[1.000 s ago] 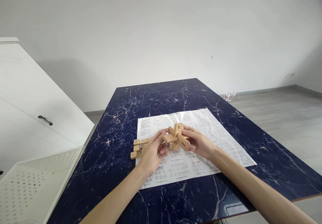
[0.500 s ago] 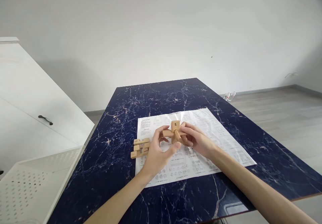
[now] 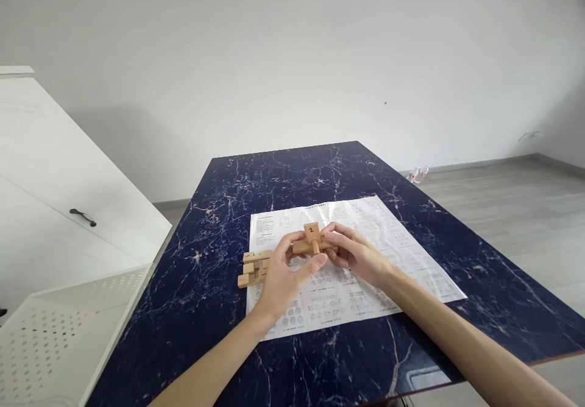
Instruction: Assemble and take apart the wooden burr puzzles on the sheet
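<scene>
Head view: crossed blocks [image 3: 312, 240] are sitting between both hands, above the printed sheet [image 3: 402, 267].
Bearing: blocks are lying toward 9 o'clock from the right hand [image 3: 358, 252], 1 o'clock from the left hand [image 3: 284, 278]; both are flanking closely.
Axis: crosspiece [image 3: 300, 247] is running roughly 9 to 3, block "2" [image 3: 311, 231] pointing to 12, front piece [image 3: 315, 247] to 6.
Grip: right fingers are pinching the 3 o'clock end; left is cupping the 9 o'clock end, firmness unclear.
Change: against one second back, front piece is facing 6, not 5; left thumb is standing wider.
</scene>
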Tool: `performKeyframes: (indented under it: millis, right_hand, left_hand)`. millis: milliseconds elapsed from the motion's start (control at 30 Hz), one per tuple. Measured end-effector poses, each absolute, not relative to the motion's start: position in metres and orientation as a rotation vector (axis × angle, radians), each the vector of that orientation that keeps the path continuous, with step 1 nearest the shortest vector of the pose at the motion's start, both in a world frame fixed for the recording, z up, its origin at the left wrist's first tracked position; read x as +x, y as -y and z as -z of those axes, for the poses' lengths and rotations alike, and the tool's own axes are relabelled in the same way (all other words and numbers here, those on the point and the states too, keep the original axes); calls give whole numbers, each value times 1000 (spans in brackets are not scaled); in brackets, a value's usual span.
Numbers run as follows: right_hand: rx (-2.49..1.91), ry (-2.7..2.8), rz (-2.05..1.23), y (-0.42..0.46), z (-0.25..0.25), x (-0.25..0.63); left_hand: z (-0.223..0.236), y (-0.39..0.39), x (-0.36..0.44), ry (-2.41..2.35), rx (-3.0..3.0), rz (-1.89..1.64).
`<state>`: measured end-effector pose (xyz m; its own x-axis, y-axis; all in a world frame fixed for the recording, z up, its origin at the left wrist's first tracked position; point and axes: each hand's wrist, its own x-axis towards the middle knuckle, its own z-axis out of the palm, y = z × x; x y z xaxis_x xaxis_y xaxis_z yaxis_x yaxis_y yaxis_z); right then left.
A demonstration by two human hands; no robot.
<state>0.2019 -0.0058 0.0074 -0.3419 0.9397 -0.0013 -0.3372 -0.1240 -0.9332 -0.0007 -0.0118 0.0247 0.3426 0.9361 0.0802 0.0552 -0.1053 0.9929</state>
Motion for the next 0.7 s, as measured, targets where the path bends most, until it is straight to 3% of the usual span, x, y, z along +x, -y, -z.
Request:
performKeyframes:
  millis: [233, 500, 700]
  right_hand:
    - [-805, 1068, -1610, 4, -6, 201]
    - [-1081, 832, -957, -12, 4, 217]
    - [-1152, 544, -813, -27, 11, 247]
  left_hand:
    - [-19, 8, -1, -973, 1465, -993]
    - [-14, 9, 0, -1054, 1445, -1015]
    - [-19, 14, 0, -1072, 1440, -907]
